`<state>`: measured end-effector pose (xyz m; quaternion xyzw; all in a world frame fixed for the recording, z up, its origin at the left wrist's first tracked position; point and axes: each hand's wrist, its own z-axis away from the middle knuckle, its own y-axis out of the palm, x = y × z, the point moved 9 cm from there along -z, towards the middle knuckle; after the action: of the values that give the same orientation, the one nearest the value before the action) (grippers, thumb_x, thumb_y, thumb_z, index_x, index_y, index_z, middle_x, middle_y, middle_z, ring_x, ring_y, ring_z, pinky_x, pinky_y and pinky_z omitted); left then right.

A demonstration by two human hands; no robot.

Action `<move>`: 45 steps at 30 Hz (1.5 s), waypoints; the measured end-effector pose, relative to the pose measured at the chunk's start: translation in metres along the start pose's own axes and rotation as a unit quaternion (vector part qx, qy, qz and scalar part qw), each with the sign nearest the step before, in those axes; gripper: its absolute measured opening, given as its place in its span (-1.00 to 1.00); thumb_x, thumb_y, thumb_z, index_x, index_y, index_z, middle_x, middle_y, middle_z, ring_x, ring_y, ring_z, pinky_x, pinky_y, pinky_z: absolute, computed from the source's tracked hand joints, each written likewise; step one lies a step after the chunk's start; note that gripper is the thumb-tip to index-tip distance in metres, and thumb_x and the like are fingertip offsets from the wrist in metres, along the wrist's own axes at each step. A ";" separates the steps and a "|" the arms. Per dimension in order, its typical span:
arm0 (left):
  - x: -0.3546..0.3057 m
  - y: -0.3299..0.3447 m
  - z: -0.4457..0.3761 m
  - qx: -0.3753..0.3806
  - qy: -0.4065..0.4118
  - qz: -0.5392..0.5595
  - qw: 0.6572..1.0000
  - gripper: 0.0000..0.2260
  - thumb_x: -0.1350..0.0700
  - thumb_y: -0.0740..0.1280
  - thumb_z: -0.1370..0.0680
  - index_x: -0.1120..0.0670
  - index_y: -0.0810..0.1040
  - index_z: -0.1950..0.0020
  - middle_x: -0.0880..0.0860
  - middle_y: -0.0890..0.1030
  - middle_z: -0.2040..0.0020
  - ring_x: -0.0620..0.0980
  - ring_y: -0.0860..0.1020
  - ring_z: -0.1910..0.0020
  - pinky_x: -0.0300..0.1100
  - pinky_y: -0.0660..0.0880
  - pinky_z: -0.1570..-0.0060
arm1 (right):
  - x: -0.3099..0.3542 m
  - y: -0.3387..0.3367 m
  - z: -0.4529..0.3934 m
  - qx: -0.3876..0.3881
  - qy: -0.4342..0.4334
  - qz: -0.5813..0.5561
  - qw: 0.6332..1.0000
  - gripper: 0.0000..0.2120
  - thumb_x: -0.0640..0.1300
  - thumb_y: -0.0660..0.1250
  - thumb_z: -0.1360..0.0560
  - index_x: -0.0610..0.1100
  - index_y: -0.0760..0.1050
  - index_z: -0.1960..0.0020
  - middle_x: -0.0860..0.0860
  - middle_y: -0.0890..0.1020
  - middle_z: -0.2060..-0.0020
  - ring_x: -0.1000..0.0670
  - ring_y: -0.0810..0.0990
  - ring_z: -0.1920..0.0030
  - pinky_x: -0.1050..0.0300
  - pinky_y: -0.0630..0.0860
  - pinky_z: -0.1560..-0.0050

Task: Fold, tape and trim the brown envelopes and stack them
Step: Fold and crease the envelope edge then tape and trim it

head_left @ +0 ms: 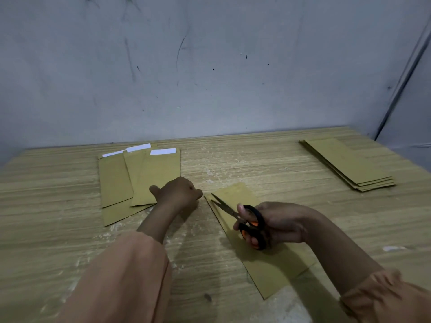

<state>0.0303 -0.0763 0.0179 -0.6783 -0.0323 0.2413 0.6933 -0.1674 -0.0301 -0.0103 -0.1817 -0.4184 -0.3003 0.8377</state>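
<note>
A brown envelope (268,259) lies slanted on the wooden table in front of me. My right hand (277,224) grips black and orange scissors (247,220) over it, the blades parted and pointing up-left at the envelope's far left edge. My left hand (178,193) is a curled fist on the table just left of that edge; whether it pinches anything is hidden. Behind my left hand lie several loose brown envelopes (137,178) with white strips at their far ends. A neat stack of brown envelopes (347,164) sits at the far right.
The wooden table (233,159) ends at a scuffed grey wall (210,66) behind. A small white scrap (394,248) lies on the table at the right. My peach sleeves cover both forearms in the foreground.
</note>
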 end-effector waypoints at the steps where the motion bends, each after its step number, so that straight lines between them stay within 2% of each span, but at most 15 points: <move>1: 0.000 0.000 -0.001 -0.002 0.001 -0.001 1.000 -0.80 -0.05 0.22 -0.53 0.00 0.51 0.22 0.00 0.51 0.26 -0.03 0.40 0.29 -0.05 0.08 0.06 | -0.001 0.003 -0.001 0.018 -0.004 -0.008 1.000 -0.32 0.32 0.31 -0.24 -0.23 0.48 -0.07 -0.03 0.57 0.31 0.07 0.53 0.33 0.19 0.40 0.22; 3: 0.000 0.000 -0.001 -0.002 0.000 -0.004 1.000 -0.80 -0.05 0.22 -0.53 0.00 0.51 0.22 -0.01 0.52 0.24 -0.06 0.37 0.33 -0.04 0.08 0.06 | -0.003 0.007 -0.001 0.043 -0.008 -0.025 0.999 -0.30 0.35 0.27 -0.22 -0.22 0.47 -0.06 -0.01 0.57 0.35 0.08 0.52 0.32 0.20 0.36 0.22; 6: -0.001 0.000 -0.001 -0.001 0.001 -0.006 1.000 -0.79 -0.05 0.22 -0.53 0.01 0.52 0.21 -0.01 0.54 0.20 -0.02 0.40 0.27 -0.04 0.09 0.04 | -0.003 0.011 -0.001 0.056 -0.012 -0.036 0.998 -0.35 0.35 0.20 -0.27 -0.19 0.46 -0.04 0.01 0.57 0.39 0.11 0.53 0.37 0.26 0.36 0.30; 9: -0.002 -0.002 0.001 -0.002 0.002 0.000 1.000 -0.79 -0.06 0.22 -0.53 0.01 0.54 0.20 0.00 0.56 0.20 0.01 0.43 0.21 -0.04 0.09 0.04 | -0.003 0.017 -0.007 0.064 -0.014 -0.055 0.996 -0.36 0.36 0.20 -0.26 -0.18 0.45 -0.01 0.00 0.55 0.38 0.11 0.52 0.37 0.25 0.34 0.28; 19: 0.001 -0.001 0.000 -0.007 0.000 0.032 0.999 -0.76 -0.06 0.23 -0.52 0.02 0.57 0.24 0.01 0.55 0.26 0.03 0.45 0.22 -0.04 0.10 0.10 | -0.009 0.027 -0.028 0.063 -0.007 -0.119 0.991 -0.35 0.38 0.25 -0.18 -0.15 0.43 0.04 0.00 0.54 0.38 0.13 0.51 0.41 0.33 0.37 0.47; 24: 0.004 -0.001 -0.003 -0.007 -0.004 0.032 0.999 -0.78 -0.06 0.23 -0.52 0.01 0.52 0.24 -0.01 0.52 0.19 0.03 0.41 0.22 -0.04 0.10 0.13 | -0.010 0.025 -0.032 0.048 -0.016 -0.123 0.991 -0.40 0.36 0.27 -0.18 -0.13 0.45 0.07 0.02 0.53 0.40 0.14 0.51 0.42 0.36 0.36 0.48; 28: 0.004 -0.001 -0.004 -0.008 -0.005 0.029 1.000 -0.78 -0.06 0.24 -0.52 0.01 0.56 0.22 0.01 0.58 0.18 0.00 0.42 0.26 -0.05 0.11 0.10 | -0.009 0.023 -0.033 0.036 -0.022 -0.126 0.991 -0.41 0.34 0.29 -0.20 -0.14 0.46 0.05 0.03 0.53 0.39 0.15 0.51 0.43 0.35 0.37 0.45; 33: 0.006 -0.001 -0.006 -0.008 -0.016 0.017 1.000 -0.79 -0.05 0.24 -0.51 0.00 0.56 0.25 -0.02 0.54 0.27 -0.07 0.39 0.34 -0.07 0.10 0.12 | -0.010 0.021 -0.035 0.017 -0.034 -0.128 0.991 -0.43 0.32 0.30 -0.24 -0.15 0.46 0.05 0.03 0.52 0.41 0.16 0.49 0.46 0.36 0.35 0.46; 38: 0.007 -0.002 -0.005 -0.008 -0.008 0.016 1.000 -0.78 -0.05 0.24 -0.51 0.01 0.53 0.27 -0.02 0.52 0.31 -0.04 0.42 0.32 -0.06 0.10 0.08 | -0.011 0.020 -0.034 0.002 -0.035 -0.114 0.993 -0.45 0.34 0.27 -0.25 -0.13 0.47 0.07 0.02 0.49 0.41 0.15 0.43 0.46 0.35 0.28 0.44; 45: 0.006 -0.002 -0.004 -0.001 -0.004 -0.020 1.000 -0.80 -0.06 0.24 -0.53 -0.02 0.54 0.21 -0.02 0.50 0.30 -0.03 0.41 0.28 -0.06 0.10 0.07 | -0.009 0.019 -0.032 -0.013 -0.034 -0.106 0.994 -0.43 0.34 0.25 -0.24 -0.14 0.46 0.05 0.05 0.48 0.47 0.18 0.43 0.53 0.37 0.24 0.52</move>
<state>0.0374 -0.0776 0.0180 -0.6773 -0.0492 0.2302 0.6971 -0.1406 -0.0304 -0.0371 -0.1569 -0.4595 -0.3863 0.7842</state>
